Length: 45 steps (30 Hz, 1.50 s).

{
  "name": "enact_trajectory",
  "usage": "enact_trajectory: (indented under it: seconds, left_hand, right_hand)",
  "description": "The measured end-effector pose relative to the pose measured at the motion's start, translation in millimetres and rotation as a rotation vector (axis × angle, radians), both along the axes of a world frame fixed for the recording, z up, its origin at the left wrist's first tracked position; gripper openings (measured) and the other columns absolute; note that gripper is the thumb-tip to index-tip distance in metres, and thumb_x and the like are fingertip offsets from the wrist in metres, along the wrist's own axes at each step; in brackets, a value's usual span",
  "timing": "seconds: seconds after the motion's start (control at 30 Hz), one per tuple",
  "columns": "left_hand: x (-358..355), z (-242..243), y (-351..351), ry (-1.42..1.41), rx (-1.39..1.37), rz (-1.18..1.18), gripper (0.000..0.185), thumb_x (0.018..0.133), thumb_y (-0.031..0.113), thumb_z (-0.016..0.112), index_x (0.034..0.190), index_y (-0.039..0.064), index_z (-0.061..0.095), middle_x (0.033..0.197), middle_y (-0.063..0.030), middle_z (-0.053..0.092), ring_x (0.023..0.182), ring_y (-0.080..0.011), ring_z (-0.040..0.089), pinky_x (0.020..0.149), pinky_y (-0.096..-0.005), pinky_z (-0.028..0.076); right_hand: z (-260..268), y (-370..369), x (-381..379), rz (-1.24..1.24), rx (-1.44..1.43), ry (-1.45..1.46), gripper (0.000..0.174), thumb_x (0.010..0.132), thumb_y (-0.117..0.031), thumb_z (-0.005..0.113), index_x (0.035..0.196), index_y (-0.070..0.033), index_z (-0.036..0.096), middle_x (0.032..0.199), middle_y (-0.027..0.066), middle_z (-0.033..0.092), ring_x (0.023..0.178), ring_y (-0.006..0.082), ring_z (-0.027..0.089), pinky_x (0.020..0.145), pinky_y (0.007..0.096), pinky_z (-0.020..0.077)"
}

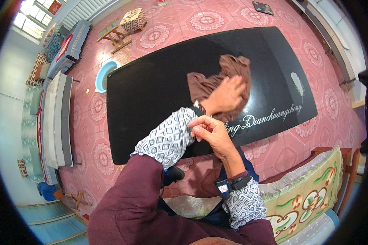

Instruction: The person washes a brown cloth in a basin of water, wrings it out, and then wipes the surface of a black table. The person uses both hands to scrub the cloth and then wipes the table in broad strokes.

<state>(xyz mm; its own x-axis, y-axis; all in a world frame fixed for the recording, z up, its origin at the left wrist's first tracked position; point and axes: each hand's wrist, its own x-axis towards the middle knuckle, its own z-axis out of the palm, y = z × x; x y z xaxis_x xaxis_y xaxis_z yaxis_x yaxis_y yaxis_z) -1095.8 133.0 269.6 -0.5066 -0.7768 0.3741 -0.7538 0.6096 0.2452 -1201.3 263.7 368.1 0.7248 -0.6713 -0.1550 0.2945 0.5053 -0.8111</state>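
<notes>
My left hand (pixel 225 95), blurred, is spread flat over a crumpled brown cloth (pixel 202 84). The fingers do not look closed around it. Beneath the cloth is a low table with a glossy black top (pixel 147 92), which bears white lettering and a feather design (pixel 297 83). My right hand (pixel 211 130) hovers by the left wrist, over the table's near edge, with loosely bent fingers and nothing in them. Patterned sleeve covers (pixel 168 134) sit on both forearms. A black strap with a small device (pixel 228 186) circles the right one.
A light blue basin (pixel 107 72) stands on the floor at the table's left corner. Beyond it are a wooden stand (pixel 116 36) and a patterned stool (pixel 133 20). A bench with a fringed floral cover (pixel 306 196) is close on the right. A flat scale (pixel 262 8) lies at the far right.
</notes>
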Motion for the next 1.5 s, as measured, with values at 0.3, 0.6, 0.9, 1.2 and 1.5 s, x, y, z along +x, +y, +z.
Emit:
enact_trajectory:
  seconds: [0.3,0.6,0.9,1.2,1.5]
  left_hand:
    - [95,14,41,-0.012,0.024,0.08,0.041,0.085,0.016,0.064,0.124,0.004,0.068,0.137,-0.0212,0.062,0.125,-0.0372,0.06,0.103,-0.0491,0.049]
    - [219,-16,-33,-0.198,-0.035,0.579,0.047,0.098,0.025,0.062,0.137,-0.002,0.06,0.143,-0.0256,0.056,0.129,-0.0425,0.055,0.105,-0.0525,0.047]
    - [-59,1,-13,0.014,-0.105,-0.12,0.047,0.093,0.027,0.062,0.131,0.0,0.061,0.14,-0.0246,0.057,0.136,-0.0388,0.051,0.112,-0.0545,0.04]
    - [-36,2,120,-0.05,0.206,-0.181,0.072,0.095,0.044,0.065,0.156,0.011,0.049,0.168,-0.0212,0.033,0.159,-0.0342,0.027,0.128,-0.0545,0.021]
    - [59,73,265,0.249,0.262,0.309,0.005,0.091,0.012,0.064,0.09,0.011,0.068,0.083,-0.003,0.067,0.078,-0.0226,0.067,0.07,-0.0374,0.055]
  right_hand:
    - [3,2,-4,0.221,-0.054,0.015,0.022,0.101,-0.017,0.073,0.117,-0.003,0.072,0.098,0.0042,0.074,0.089,0.008,0.067,0.077,0.0227,0.0524]
    - [12,-4,-6,0.239,-0.018,-0.032,0.022,0.1,-0.018,0.073,0.117,-0.003,0.071,0.098,0.0019,0.072,0.089,0.007,0.066,0.079,0.023,0.053]
    - [12,-9,-15,0.356,-0.158,-0.272,0.034,0.1,-0.017,0.072,0.13,-0.002,0.067,0.105,0.004,0.074,0.082,0.0068,0.063,0.074,0.0231,0.0529]
    - [8,-8,-23,0.569,-0.226,-0.442,0.048,0.102,-0.024,0.069,0.141,0.003,0.059,0.124,0.0152,0.072,0.086,0.0123,0.065,0.076,0.0278,0.0554]
    - [20,0,-19,0.528,-0.246,-0.301,0.034,0.101,-0.014,0.067,0.132,-0.002,0.066,0.117,0.0066,0.073,0.093,0.0093,0.064,0.083,0.0264,0.0542]
